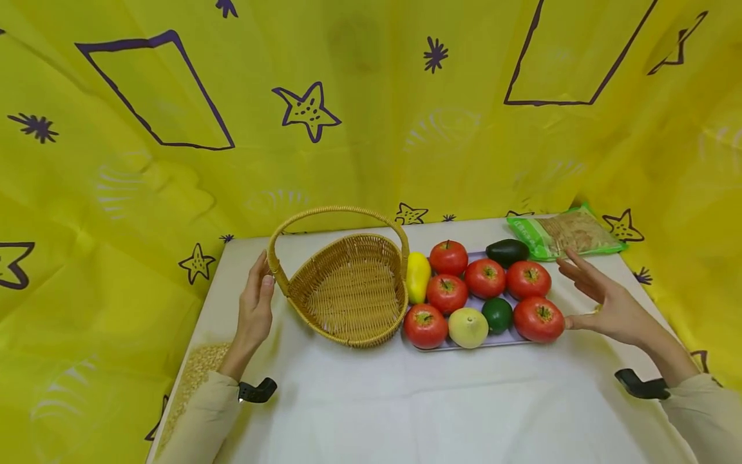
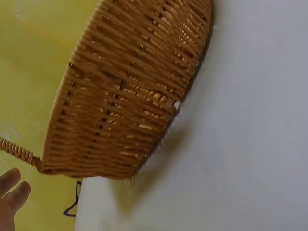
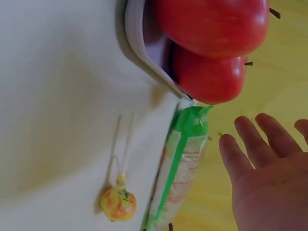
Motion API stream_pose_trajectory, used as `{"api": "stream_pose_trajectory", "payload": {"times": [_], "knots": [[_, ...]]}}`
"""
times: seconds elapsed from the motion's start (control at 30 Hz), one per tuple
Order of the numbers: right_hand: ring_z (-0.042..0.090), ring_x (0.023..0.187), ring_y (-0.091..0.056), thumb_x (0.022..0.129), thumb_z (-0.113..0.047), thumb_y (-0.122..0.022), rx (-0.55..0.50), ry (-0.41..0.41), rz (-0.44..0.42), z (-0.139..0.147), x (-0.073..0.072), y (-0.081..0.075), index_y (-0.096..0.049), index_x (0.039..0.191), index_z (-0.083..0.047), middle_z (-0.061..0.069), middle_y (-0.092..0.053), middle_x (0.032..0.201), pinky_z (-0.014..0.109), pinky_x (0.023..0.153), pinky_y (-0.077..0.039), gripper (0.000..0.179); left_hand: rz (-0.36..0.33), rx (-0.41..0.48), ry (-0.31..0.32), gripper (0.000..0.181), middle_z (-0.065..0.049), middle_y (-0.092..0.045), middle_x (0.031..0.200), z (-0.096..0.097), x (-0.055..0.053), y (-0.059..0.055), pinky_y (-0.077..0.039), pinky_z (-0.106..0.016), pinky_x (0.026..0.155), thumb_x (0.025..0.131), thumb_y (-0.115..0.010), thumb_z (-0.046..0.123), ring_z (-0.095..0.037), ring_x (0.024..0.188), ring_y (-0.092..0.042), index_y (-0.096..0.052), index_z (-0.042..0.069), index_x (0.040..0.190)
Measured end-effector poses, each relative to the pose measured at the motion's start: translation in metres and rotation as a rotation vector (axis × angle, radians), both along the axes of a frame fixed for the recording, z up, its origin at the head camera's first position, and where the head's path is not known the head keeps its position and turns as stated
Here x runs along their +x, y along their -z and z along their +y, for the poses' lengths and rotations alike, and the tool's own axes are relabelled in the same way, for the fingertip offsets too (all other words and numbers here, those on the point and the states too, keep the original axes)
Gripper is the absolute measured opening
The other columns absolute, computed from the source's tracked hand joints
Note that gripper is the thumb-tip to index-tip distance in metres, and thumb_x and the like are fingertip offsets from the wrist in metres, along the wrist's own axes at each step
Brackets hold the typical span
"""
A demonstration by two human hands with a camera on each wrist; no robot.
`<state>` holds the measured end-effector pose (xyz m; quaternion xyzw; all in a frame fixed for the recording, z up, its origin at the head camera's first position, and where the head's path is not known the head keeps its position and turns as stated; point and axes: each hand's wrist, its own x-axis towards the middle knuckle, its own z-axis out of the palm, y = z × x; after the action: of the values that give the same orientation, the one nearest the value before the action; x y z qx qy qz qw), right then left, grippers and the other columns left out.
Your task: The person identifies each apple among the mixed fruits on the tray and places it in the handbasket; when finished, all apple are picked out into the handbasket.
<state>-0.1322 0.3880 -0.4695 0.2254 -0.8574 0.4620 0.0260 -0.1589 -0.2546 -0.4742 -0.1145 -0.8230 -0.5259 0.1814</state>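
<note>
In the head view a woven wicker basket point(image 1: 348, 293) with an arched handle point(image 1: 339, 209) holds nothing. My left hand point(image 1: 255, 306) is upright at its left, fingers straight, fingertips right at the handle's base. The left wrist view shows the basket's woven side point(image 2: 120, 96) and a few fingertips point(image 2: 18, 192). A shallow lavender tray point(image 1: 510, 336) bears several red apples point(image 1: 539, 319), a yellow mango point(image 1: 418, 277), a pale yellow round fruit point(image 1: 468, 327), a green lime point(image 1: 496, 314) and a dark avocado point(image 1: 507, 252). My right hand point(image 1: 614, 309) is spread, thumb at the front right apple.
A green-edged clear packet point(image 1: 574, 232) lies behind the tray at the back right. In the right wrist view a small orange-yellow ornament with a cord point(image 3: 118, 202) rests on the white table point(image 1: 371, 412). Yellow patterned cloth point(image 1: 371, 161) hangs around. A beige speckled patch point(image 1: 199, 374) lies left.
</note>
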Motion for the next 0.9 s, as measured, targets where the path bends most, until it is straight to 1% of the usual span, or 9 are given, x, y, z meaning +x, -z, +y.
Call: {"api": "stream_pose_trajectory", "payload": {"times": [0.1, 0.17, 0.23, 0.3, 0.37, 0.47, 0.6, 0.73, 0.9], "knots": [[-0.013, 0.143, -0.044, 0.058, 0.026, -0.088, -0.07, -0.051, -0.003, -0.003, 0.0, 0.005, -0.025, 0.168, -0.001, -0.021, -0.045, 0.162, 0.002, 0.108, -0.036, 0.129, 0.046, 0.036, 0.006, 0.049, -0.023, -0.054, 0.156, 0.006, 0.0, 0.002, -0.04, -0.011, 0.112, 0.115, -0.036, 0.007, -0.042, 0.141, -0.053, -0.04, 0.008, 0.164], [-0.011, 0.143, -0.045, 0.057, 0.025, -0.088, -0.082, -0.053, -0.012, -0.005, 0.001, 0.008, -0.03, 0.165, 0.003, -0.017, -0.048, 0.162, 0.002, 0.108, -0.037, 0.125, 0.071, 0.059, 0.01, 0.047, -0.014, -0.058, 0.154, 0.008, 0.0, 0.004, -0.043, -0.013, 0.111, 0.115, -0.036, 0.005, -0.036, 0.137, -0.058, -0.045, 0.008, 0.161], [-0.012, 0.143, -0.044, 0.059, 0.023, -0.089, -0.073, -0.037, -0.023, -0.006, 0.003, 0.011, -0.034, 0.163, 0.004, -0.015, -0.048, 0.162, 0.002, 0.108, -0.036, 0.12, 0.094, 0.084, 0.014, 0.046, -0.005, -0.06, 0.153, 0.011, -0.001, 0.005, -0.045, -0.014, 0.111, 0.115, -0.036, 0.003, -0.029, 0.135, -0.061, -0.047, 0.008, 0.159], [-0.014, 0.142, -0.043, 0.062, 0.019, -0.091, -0.048, 0.01, -0.037, -0.007, 0.006, 0.014, -0.038, 0.162, 0.002, -0.017, -0.048, 0.162, 0.001, 0.107, -0.036, 0.114, 0.103, 0.109, 0.014, 0.046, -0.002, -0.06, 0.153, 0.013, -0.002, 0.007, -0.046, -0.015, 0.111, 0.115, -0.037, 0.004, -0.022, 0.134, -0.064, -0.048, 0.008, 0.159], [-0.019, 0.138, -0.042, 0.065, 0.014, -0.092, -0.014, 0.067, -0.049, -0.008, 0.011, 0.016, -0.041, 0.162, -0.002, -0.022, -0.047, 0.162, 0.0, 0.105, -0.036, 0.11, 0.108, 0.128, 0.015, 0.045, -0.007, -0.061, 0.152, 0.014, -0.003, 0.007, -0.047, -0.017, 0.111, 0.115, -0.038, 0.004, -0.019, 0.132, -0.066, -0.049, 0.006, 0.158], [-0.022, 0.133, -0.041, 0.069, 0.009, -0.094, 0.015, 0.146, -0.067, -0.011, 0.017, 0.019, -0.046, 0.16, -0.006, -0.028, -0.048, 0.158, -0.001, 0.101, -0.036, 0.105, 0.106, 0.151, 0.01, 0.043, -0.022, -0.061, 0.15, 0.015, -0.005, 0.009, -0.049, -0.018, 0.11, 0.115, -0.039, 0.004, -0.021, 0.13, -0.067, -0.051, 0.004, 0.155], [-0.016, 0.13, -0.047, 0.066, 0.009, -0.096, -0.009, 0.19, -0.047, -0.016, 0.023, 0.025, -0.054, 0.155, -0.005, -0.027, -0.056, 0.151, 0.0, 0.099, -0.038, 0.099, 0.113, 0.183, 0.002, 0.04, -0.032, -0.061, 0.143, 0.016, -0.007, 0.01, -0.052, -0.019, 0.107, 0.114, -0.04, 0.004, -0.022, 0.126, -0.069, -0.054, -0.001, 0.151], [-0.011, 0.126, -0.055, 0.058, 0.016, -0.096, -0.062, 0.191, -0.015, -0.022, 0.026, 0.033, -0.061, 0.145, 0.003, -0.025, -0.064, 0.142, 0.003, 0.097, -0.043, 0.094, 0.111, 0.212, -0.014, 0.038, -0.036, -0.062, 0.137, 0.018, -0.008, 0.012, -0.052, -0.019, 0.105, 0.115, -0.041, 0.006, -0.018, 0.121, -0.071, -0.056, -0.004, 0.148], [-0.011, 0.128, -0.055, 0.053, 0.019, -0.096, -0.101, 0.175, 0.002, -0.026, 0.027, 0.043, -0.064, 0.139, 0.008, -0.024, -0.066, 0.136, 0.002, 0.096, -0.045, 0.092, 0.104, 0.23, -0.049, 0.036, -0.033, -0.066, 0.134, 0.021, -0.009, 0.016, -0.052, -0.018, 0.104, 0.115, -0.043, 0.008, -0.027, 0.119, -0.071, -0.058, -0.004, 0.146]]}}
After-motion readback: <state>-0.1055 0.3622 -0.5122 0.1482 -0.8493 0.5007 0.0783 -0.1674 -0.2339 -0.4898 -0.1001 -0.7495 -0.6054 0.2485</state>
